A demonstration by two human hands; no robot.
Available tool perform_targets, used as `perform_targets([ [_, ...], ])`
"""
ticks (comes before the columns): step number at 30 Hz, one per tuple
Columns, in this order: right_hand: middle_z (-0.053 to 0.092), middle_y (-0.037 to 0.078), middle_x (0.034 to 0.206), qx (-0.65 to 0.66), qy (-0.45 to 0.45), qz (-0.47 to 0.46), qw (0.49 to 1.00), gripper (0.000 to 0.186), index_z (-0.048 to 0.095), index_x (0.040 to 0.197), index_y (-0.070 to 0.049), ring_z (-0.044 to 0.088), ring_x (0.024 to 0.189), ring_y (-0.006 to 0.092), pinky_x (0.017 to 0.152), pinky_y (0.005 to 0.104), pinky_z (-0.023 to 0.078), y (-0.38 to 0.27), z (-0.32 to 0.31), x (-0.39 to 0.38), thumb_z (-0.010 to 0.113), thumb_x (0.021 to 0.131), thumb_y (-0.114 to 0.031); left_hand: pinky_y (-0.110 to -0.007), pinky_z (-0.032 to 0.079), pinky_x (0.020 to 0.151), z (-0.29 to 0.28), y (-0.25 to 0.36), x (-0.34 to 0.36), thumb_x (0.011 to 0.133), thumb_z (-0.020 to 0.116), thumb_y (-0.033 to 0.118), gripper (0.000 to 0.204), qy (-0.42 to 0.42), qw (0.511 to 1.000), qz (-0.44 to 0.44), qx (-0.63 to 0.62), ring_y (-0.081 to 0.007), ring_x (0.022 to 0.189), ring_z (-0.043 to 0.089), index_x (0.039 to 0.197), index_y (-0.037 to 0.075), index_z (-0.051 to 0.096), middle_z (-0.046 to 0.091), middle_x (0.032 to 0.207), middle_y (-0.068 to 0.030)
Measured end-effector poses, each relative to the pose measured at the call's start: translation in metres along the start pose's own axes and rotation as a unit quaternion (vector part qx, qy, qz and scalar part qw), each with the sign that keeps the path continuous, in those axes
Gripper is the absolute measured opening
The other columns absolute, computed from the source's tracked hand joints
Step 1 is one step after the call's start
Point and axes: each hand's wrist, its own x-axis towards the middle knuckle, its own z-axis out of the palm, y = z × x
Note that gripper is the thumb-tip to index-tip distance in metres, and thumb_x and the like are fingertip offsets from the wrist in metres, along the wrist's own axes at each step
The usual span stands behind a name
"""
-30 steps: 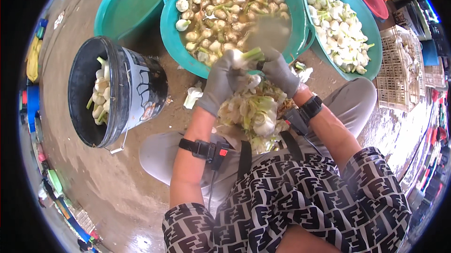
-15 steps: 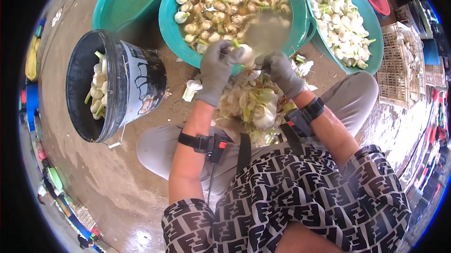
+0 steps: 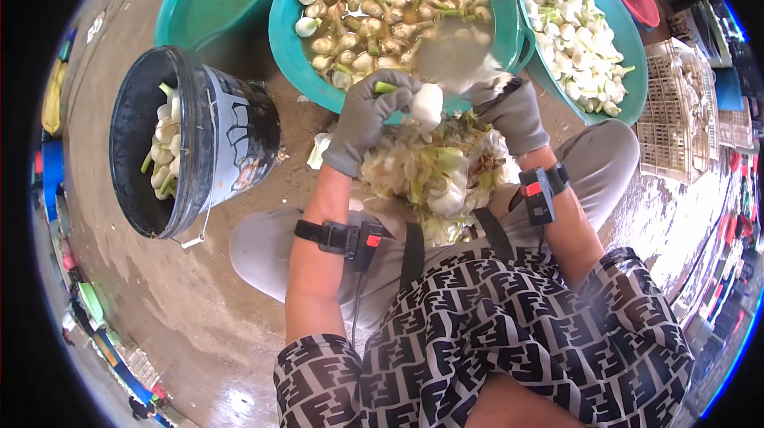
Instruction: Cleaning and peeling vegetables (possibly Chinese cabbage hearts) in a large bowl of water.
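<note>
My left hand (image 3: 362, 122), in a grey glove, is closed round the green stem of a white garlic bulb (image 3: 427, 104). The bulb looks smooth and pale. To its right, my gloved right hand (image 3: 513, 118) is closed on a small dark-handled tool (image 3: 506, 89); its blade, if any, cannot be made out. Pale peel (image 3: 489, 76) hangs at the fingers. Beneath both hands lies a heap of stripped garlic skins (image 3: 422, 161). Just beyond them, unpeeled garlic bulbs (image 3: 374, 26) sit in brownish water in a round teal tub (image 3: 290, 50).
At my left a black bucket (image 3: 239, 138) leans open with white bulbs inside. Another teal tub (image 3: 179, 10) stands far left. On the far right, a teal basin (image 3: 633, 98) holds many peeled bulbs, beside a plastic crate (image 3: 676, 110). A blurred smudge covers part of the middle tub.
My hands have moved apart; the right hand has swung outward to the right with peel at its fingers. The bulb in my left hand now shows whiter and hangs lower.
</note>
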Motion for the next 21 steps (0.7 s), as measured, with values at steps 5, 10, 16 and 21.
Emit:
perform_targets([
  [5,0.048,0.008,0.08,0.402,0.016,0.166,0.9,0.018,0.05,0.094,0.006,0.044,0.064,0.0107,0.051,0.0214,0.036,-0.01,-0.019,-0.012,0.045,0.077,0.004,-0.024,0.05,0.064,-0.009,0.002,0.006,0.086,0.054,0.014,0.017,0.214,0.959,0.032,-0.182,-0.0128,0.075,0.057,0.095,0.0,0.056,0.059,0.086,-0.0056],
  [10,0.062,0.013,0.089,0.133,-0.378,0.327,0.856,0.026,0.056,0.103,-0.007,0.06,0.08,0.0175,0.064,0.0279,0.049,-0.005,-0.012,-0.019,0.052,0.078,-0.012,-0.024,0.049,0.057,-0.026,-0.015,0.007,0.085,0.053,0.014,0.017,0.343,0.907,-0.042,-0.241,-0.014,0.068,0.056,0.096,0.001,0.054,0.059,0.084,-0.0074],
  [16,0.059,0.015,0.096,0.61,-0.103,0.435,0.654,0.035,0.052,0.106,0.001,0.059,0.082,0.0174,0.069,0.0297,0.049,0.013,0.009,-0.008,0.053,0.081,-0.023,-0.025,0.05,0.071,0.033,0.007,0.002,0.084,0.057,0.025,0.035,0.04,0.99,-0.123,-0.056,-0.0125,0.084,0.057,0.108,0.0,0.051,0.054,0.094,-0.0038],
  [21,0.057,0.011,0.087,0.601,0.038,0.226,0.766,0.043,0.041,0.113,0.001,0.055,0.054,0.0149,0.043,0.0201,0.045,0.006,-0.022,0.034,0.043,0.087,-0.034,-0.025,0.048,0.069,-0.003,0.002,-0.006,0.086,0.051,0.025,0.033,0.167,0.978,-0.127,0.002,-0.0122,0.079,0.055,0.109,0.0,0.05,0.054,0.095,-0.0047],
])
